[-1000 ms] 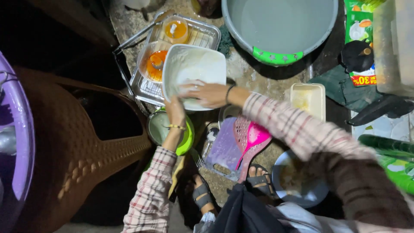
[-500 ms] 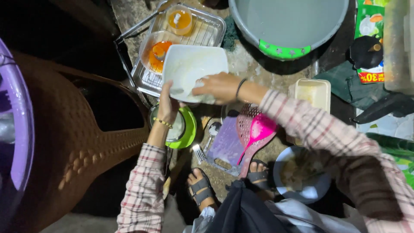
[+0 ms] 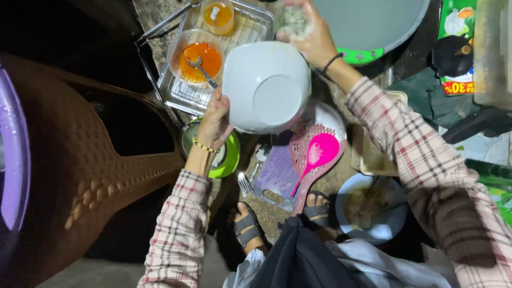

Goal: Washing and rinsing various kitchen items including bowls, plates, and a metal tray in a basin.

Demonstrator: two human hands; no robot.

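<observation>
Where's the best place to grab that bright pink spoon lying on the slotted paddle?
Probably the pink spoon by its thin handle, coming from above near the feet. The handle tapers toward the lower left and looks clear of other things, while the broad bowl lies flat against the pink slotted paddle.

Right hand (image 3: 312, 32) blurry, fingertips cut off by top edge; whatever it's gripping, can't tell tbh. Big grey round plastic basin (image 3: 373, 24) just right of it cropped at top. White square plastic bowl (image 3: 265, 88) in left hand (image 3: 213, 121) shows underside only, inside hidden.
</observation>
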